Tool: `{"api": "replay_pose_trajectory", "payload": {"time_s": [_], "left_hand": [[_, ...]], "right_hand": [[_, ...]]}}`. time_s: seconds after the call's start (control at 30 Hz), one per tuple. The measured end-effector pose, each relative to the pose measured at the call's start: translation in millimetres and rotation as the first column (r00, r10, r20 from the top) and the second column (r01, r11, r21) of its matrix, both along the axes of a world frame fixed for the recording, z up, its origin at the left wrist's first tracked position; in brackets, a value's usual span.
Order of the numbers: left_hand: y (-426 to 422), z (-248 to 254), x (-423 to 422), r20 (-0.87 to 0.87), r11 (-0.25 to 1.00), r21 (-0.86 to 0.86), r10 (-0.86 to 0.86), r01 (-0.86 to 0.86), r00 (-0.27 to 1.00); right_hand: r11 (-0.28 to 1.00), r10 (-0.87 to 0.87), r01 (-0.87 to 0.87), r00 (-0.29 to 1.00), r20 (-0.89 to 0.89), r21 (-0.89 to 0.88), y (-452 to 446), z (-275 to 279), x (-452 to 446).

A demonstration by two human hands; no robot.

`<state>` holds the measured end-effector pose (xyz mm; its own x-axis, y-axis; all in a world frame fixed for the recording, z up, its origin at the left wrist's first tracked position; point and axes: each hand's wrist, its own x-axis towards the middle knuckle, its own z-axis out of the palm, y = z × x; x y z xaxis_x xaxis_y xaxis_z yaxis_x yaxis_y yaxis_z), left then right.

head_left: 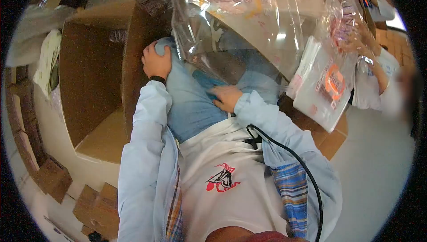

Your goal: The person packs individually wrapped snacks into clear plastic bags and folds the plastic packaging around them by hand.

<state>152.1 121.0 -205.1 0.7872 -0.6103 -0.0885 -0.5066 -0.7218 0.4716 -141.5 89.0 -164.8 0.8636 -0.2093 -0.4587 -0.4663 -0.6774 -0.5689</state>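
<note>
My left hand (157, 63) rests on the knee of my blue jeans (189, 104), its fingers apart and nothing in it. Lower on my lap, my right hand (226, 97) is closed at the near end of a blue-green object (204, 81) that lies across my thigh; its fingertips are partly hidden. Clear plastic bags (249, 15) hang over the table edge above my legs. A stack of flat clear bags with an orange print (329, 86) lies at the table's right side.
A large open cardboard box (91, 77) stands at my left. Smaller cartons (95, 208) are on the floor at lower left. At the right, another person's hands (367, 41) are near the plastic bags. A black cable (307, 170) runs over my right sleeve.
</note>
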Motion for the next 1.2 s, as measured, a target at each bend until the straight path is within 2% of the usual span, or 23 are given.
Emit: {"api": "replay_pose_trajectory", "payload": {"time_s": [0.1,0.2,0.27,0.33,0.37,0.4,0.43,0.47,0.5,0.53,0.57,0.63,0.67,0.73,0.77,0.87,0.9,1.0,1.03,1.13,1.2], "left_hand": [[-4,-6,1,0.055,0.999,0.048,-0.012,0.010,0.998],[-8,-1,-3,0.054,0.997,0.074,-0.043,0.039,0.998],[-12,-8,-1,0.054,0.990,0.126,-0.073,0.065,0.996],[-13,-3,-4,0.045,0.981,0.183,-0.068,0.059,0.997],[-13,-1,-4,0.043,0.978,0.202,-0.071,0.061,0.997],[-16,1,-7,0.044,0.973,0.221,-0.074,0.063,0.996],[-18,1,-8,0.041,0.970,0.234,-0.080,0.068,0.996],[-19,1,-8,0.044,0.970,0.233,-0.079,0.067,0.996],[-20,1,-9,0.045,0.971,0.231,-0.078,0.066,0.996],[-20,2,-9,0.047,0.972,0.226,-0.074,0.062,0.996],[-20,0,-8,0.062,0.974,0.216,-0.083,0.068,0.995],[-17,-4,-7,0.089,0.978,0.196,-0.096,0.077,0.991],[-17,-5,-8,0.099,0.976,0.211,-0.080,0.057,0.992],[-22,7,-13,0.088,0.971,0.236,-0.061,0.038,0.994],[-19,-3,-11,0.131,0.971,0.234,-0.090,0.058,0.987],[-28,-2,-13,0.111,0.957,0.288,-0.008,-0.025,0.994],[-32,4,-11,0.075,0.957,0.290,0.003,-0.024,0.997],[-40,14,-8,0.058,0.941,0.337,-0.027,0.006,0.998],[-44,19,-10,0.037,0.947,0.322,-0.005,-0.007,0.999],[-51,22,-9,0.069,0.933,0.360,-0.043,0.015,0.997],[-53,21,-7,0.041,0.948,0.319,-0.027,0.012,0.999]], "right_hand": [[0.997,0.024,-0.022,0.999,-0.034,0.068,13,53,-9],[0.963,0.020,-0.053,0.992,0.127,0.264,5,123,-23],[0.832,0.016,-0.160,0.964,0.265,0.532,-20,165,-37],[0.593,-0.094,-0.095,0.978,0.186,0.799,-71,220,-40],[0.727,-0.101,-0.154,0.940,0.326,0.669,-101,237,-43],[0.778,-0.238,-0.050,0.900,0.366,0.627,-129,243,-47],[0.847,-0.357,0.128,0.856,0.373,0.516,-155,255,-48],[0.859,-0.503,0.346,0.709,0.494,0.377,-182,248,-42],[0.870,-0.443,0.487,0.698,0.563,0.080,-213,247,-32],[0.760,-0.405,0.616,0.700,0.589,-0.209,-243,246,-23],[0.741,-0.506,0.667,0.633,0.586,-0.080,-281,238,-15],[0.570,-0.400,0.722,0.660,0.635,-0.392,-349,212,-7],[0.443,-0.339,0.724,0.682,0.648,-0.529,-386,200,-4],[0.260,-0.430,0.773,0.630,0.647,-0.579,-449,166,2],[0.175,-0.472,0.786,0.595,0.650,-0.593,-473,146,5],[0.051,-0.283,0.819,0.561,0.778,-0.571,-537,90,13],[0.109,-0.284,0.826,0.560,0.778,-0.554,-536,90,24],[0.105,-0.376,0.785,0.600,0.706,-0.610,-552,88,56],[0.190,-0.347,0.788,0.612,0.711,-0.586,-556,87,61],[0.112,-0.352,0.739,0.655,0.669,-0.664,-564,86,72],[0.086,-0.349,0.707,0.681,0.643,-0.702,-562,77,95]]}}
